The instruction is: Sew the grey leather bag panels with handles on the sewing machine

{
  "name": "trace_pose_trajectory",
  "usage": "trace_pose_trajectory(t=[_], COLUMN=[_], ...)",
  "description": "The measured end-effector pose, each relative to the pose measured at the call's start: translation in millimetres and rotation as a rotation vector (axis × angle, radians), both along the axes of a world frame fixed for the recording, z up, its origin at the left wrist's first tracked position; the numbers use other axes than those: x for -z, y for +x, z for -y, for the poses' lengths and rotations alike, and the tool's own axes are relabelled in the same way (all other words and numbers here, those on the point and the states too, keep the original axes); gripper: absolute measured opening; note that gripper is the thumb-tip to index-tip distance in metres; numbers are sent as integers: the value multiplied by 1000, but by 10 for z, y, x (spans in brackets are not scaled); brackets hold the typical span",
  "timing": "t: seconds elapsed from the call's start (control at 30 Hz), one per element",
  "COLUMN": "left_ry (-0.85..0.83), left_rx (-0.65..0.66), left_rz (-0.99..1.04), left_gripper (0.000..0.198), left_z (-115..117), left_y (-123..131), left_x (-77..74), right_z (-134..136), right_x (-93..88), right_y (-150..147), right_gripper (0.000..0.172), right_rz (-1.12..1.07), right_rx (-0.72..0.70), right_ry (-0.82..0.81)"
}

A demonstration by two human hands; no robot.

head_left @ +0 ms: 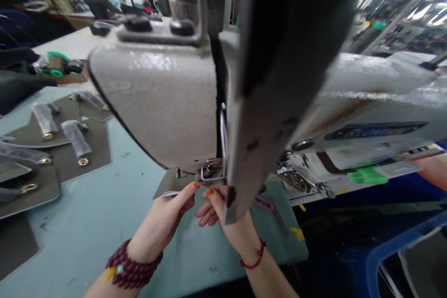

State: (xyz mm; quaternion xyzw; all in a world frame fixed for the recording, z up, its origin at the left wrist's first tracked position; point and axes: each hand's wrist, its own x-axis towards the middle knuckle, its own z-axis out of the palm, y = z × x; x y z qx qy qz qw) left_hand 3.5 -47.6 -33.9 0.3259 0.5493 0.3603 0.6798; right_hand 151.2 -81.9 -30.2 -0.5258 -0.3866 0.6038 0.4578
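The sewing machine (157,98) fills the middle of the view, its presser foot and needle area (211,170) low down. A grey panel (166,182), with a small metal clasp (180,173) near it, lies under the head. My left hand (167,216) is closed at the panel's edge, thumb tip just below the presser foot. Beside it my right hand (230,223) reaches up to the same spot, thumb and forefinger drawn together and the other fingers loosely curled. Whatever sits between those two fingertips is hidden by the machine's bar (265,102).
At left, grey panels (94,149) carry plastic-wrapped straps with gold hardware (77,142). Thread spools (57,64) stand behind them. A pink-handled tool (264,203) lies right of my hands on the blue-green table (139,251). Lower right is a blue bin (375,260).
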Motion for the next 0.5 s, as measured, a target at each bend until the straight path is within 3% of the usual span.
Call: trace_pose_trajectory(t=[0.33,0.5], left_ry=[67,96], left_rx=[-17,-92], left_rz=[13,-103], left_gripper=[50,53], left_z=[-73,3], left_y=[31,128], left_x=[13,17], right_z=[202,236], right_x=[-9,-20], right_y=[-6,23], right_gripper=[45,46], right_rz=[-32,-50], right_rx=[-3,-17], right_ry=[-44,-31])
